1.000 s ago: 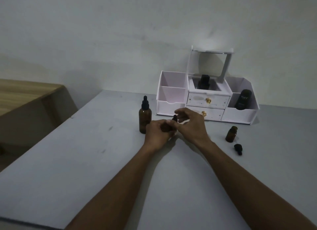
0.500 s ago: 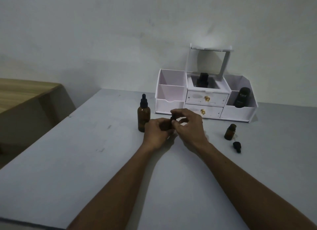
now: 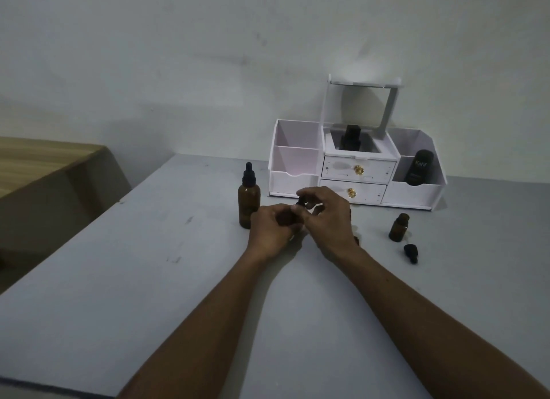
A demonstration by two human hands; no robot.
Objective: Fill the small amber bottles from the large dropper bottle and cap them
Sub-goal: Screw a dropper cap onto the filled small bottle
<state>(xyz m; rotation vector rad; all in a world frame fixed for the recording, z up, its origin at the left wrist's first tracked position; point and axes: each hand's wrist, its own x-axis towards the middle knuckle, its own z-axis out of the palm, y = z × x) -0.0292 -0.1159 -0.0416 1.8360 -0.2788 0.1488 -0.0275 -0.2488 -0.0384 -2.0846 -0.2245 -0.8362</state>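
Observation:
The large amber dropper bottle (image 3: 248, 202) stands upright with its black dropper cap on, just left of my hands. My left hand (image 3: 270, 232) grips a small amber bottle (image 3: 286, 219) that is mostly hidden in its fingers. My right hand (image 3: 326, 217) pinches the black dropper cap (image 3: 300, 202) sitting on top of that bottle. A second small amber bottle (image 3: 398, 227) stands open to the right, with a loose black dropper cap (image 3: 411, 252) lying on the table in front of it.
A white cosmetic organizer (image 3: 354, 172) with a mirror and two drawers stands against the wall, holding a dark bottle (image 3: 351, 138) in the middle and a black tube (image 3: 418, 167) on the right. The grey table (image 3: 148, 279) ends at left; a wooden surface (image 3: 38, 160) lies beyond.
Both hands stay together on the small bottle; my right fingers have shifted around the cap. The view has tilted slightly upward.

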